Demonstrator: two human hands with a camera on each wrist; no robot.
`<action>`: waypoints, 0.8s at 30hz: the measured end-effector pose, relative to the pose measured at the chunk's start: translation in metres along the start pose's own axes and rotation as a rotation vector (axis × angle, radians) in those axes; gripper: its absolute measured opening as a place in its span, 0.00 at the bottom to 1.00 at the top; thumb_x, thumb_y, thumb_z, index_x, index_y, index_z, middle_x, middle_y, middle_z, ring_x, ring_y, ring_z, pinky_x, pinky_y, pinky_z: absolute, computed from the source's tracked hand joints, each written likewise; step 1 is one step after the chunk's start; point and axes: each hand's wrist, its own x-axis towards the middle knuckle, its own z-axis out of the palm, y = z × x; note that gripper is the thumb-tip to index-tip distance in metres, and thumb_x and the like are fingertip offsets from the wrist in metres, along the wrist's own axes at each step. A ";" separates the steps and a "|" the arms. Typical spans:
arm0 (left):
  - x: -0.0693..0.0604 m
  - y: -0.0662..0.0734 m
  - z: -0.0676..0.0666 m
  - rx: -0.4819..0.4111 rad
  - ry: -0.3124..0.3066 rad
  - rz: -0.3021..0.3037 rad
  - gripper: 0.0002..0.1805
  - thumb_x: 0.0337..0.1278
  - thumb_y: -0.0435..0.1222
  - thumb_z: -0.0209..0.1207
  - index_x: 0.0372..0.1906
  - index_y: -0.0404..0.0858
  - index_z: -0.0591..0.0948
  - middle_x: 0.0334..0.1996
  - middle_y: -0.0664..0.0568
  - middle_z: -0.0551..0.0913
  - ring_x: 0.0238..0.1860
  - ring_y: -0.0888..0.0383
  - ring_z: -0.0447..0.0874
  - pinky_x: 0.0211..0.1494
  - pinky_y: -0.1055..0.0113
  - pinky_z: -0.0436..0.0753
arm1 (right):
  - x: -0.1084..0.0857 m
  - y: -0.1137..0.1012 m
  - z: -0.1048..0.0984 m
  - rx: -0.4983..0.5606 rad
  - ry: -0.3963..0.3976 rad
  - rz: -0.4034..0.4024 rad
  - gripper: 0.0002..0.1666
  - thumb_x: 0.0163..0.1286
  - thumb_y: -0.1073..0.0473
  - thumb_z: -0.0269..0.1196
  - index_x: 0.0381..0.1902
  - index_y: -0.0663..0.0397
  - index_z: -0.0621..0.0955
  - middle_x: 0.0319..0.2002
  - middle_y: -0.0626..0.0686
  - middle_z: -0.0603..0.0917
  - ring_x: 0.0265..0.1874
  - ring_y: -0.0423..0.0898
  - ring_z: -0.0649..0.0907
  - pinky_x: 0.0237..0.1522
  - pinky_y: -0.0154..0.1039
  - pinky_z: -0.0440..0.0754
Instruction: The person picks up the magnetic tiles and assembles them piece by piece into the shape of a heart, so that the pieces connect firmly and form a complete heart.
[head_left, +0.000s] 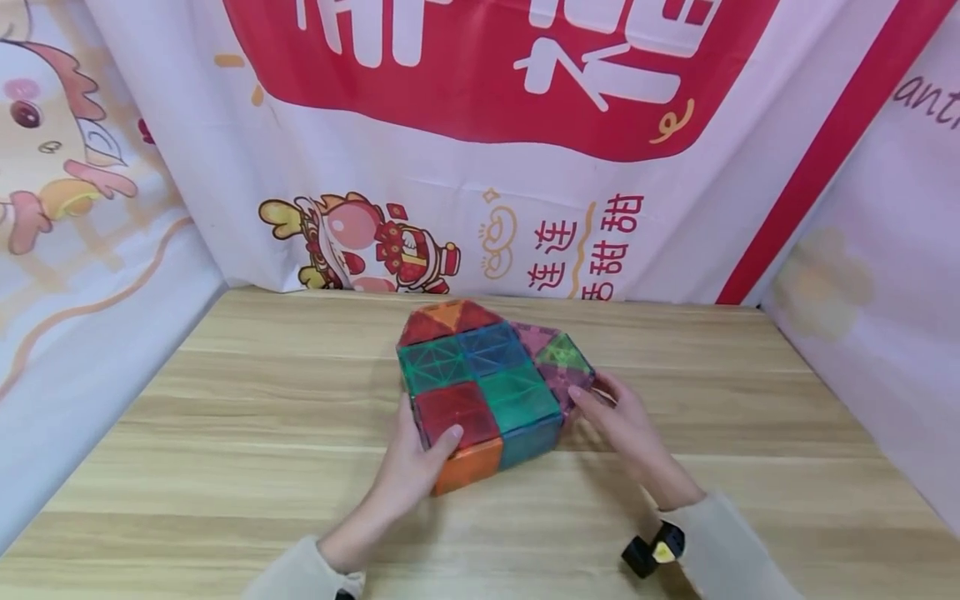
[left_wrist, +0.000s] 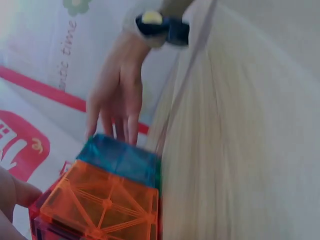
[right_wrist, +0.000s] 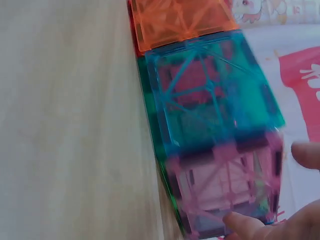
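Observation:
A box-like build of translucent magnetic tiles (head_left: pixel 519 395) stands between my hands, with red, green and blue squares on top. Its far end narrows in red and orange tiles (head_left: pixel 447 314). On its right side juts a smaller part of pink tiles (head_left: pixel 536 337) with a green one. My left hand (head_left: pixel 408 468) grips the near left corner, thumb on the red square, other fingers hidden below. My right hand (head_left: pixel 628 429) holds the pink part, its thumb on the near side. In the right wrist view, a fingertip touches the pink tile (right_wrist: pixel 220 182).
The build is over a wood-grain table (head_left: pixel 225 467). A printed white and red cloth (head_left: pixel 480 175) hangs along the back edge, with more cloth at both sides. A black wrist camera (head_left: pixel 641 556) is strapped by the right sleeve.

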 end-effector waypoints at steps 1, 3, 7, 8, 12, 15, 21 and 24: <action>-0.003 0.002 0.005 -0.018 0.006 -0.027 0.42 0.62 0.33 0.56 0.73 0.30 0.44 0.66 0.34 0.59 0.65 0.42 0.62 0.69 0.46 0.62 | 0.004 -0.001 0.000 -0.002 0.004 0.003 0.37 0.71 0.53 0.57 0.71 0.61 0.58 0.68 0.62 0.64 0.63 0.49 0.70 0.56 0.32 0.75; -0.007 0.005 0.015 -0.056 0.024 -0.097 0.44 0.63 0.34 0.56 0.73 0.28 0.42 0.67 0.32 0.54 0.65 0.41 0.61 0.69 0.45 0.61 | 0.014 -0.001 -0.002 0.009 0.001 0.002 0.40 0.71 0.53 0.57 0.73 0.59 0.54 0.70 0.61 0.61 0.67 0.52 0.65 0.58 0.32 0.73; -0.012 0.008 0.037 -0.140 0.122 -0.175 0.47 0.60 0.35 0.59 0.73 0.28 0.41 0.65 0.32 0.53 0.61 0.41 0.62 0.67 0.45 0.62 | 0.037 0.002 -0.013 0.030 -0.035 -0.031 0.39 0.72 0.57 0.55 0.74 0.60 0.52 0.72 0.63 0.57 0.68 0.53 0.62 0.55 0.25 0.71; -0.012 0.007 0.042 -0.147 0.158 -0.171 0.48 0.58 0.35 0.60 0.72 0.28 0.42 0.65 0.32 0.55 0.61 0.41 0.62 0.67 0.45 0.62 | 0.042 0.003 -0.015 0.033 -0.048 -0.044 0.39 0.72 0.58 0.54 0.74 0.62 0.51 0.72 0.63 0.57 0.68 0.53 0.62 0.54 0.23 0.71; -0.012 0.006 0.063 -0.138 0.268 -0.130 0.49 0.51 0.36 0.65 0.71 0.28 0.48 0.64 0.30 0.58 0.65 0.37 0.59 0.69 0.44 0.57 | 0.058 0.008 -0.025 0.039 -0.078 -0.072 0.37 0.72 0.60 0.52 0.73 0.64 0.52 0.71 0.65 0.57 0.66 0.52 0.63 0.49 0.19 0.71; -0.011 0.006 0.074 -0.154 0.295 -0.116 0.49 0.49 0.36 0.66 0.71 0.28 0.50 0.64 0.30 0.58 0.67 0.37 0.58 0.69 0.44 0.57 | 0.066 0.011 -0.033 0.039 -0.090 -0.077 0.37 0.72 0.60 0.51 0.74 0.63 0.52 0.72 0.65 0.56 0.67 0.53 0.62 0.51 0.22 0.71; -0.007 0.006 0.065 -0.336 0.227 -0.174 0.41 0.59 0.34 0.57 0.72 0.32 0.48 0.66 0.33 0.57 0.65 0.39 0.61 0.61 0.51 0.70 | 0.071 0.011 -0.038 0.041 -0.116 -0.087 0.36 0.73 0.59 0.51 0.73 0.64 0.53 0.72 0.64 0.56 0.61 0.42 0.68 0.53 0.24 0.71; 0.005 0.006 0.049 -0.378 0.201 -0.182 0.37 0.64 0.34 0.50 0.73 0.35 0.46 0.71 0.35 0.50 0.69 0.38 0.53 0.65 0.47 0.67 | 0.071 0.010 -0.038 0.041 -0.109 -0.112 0.35 0.72 0.60 0.52 0.72 0.65 0.55 0.70 0.66 0.59 0.51 0.32 0.72 0.49 0.21 0.72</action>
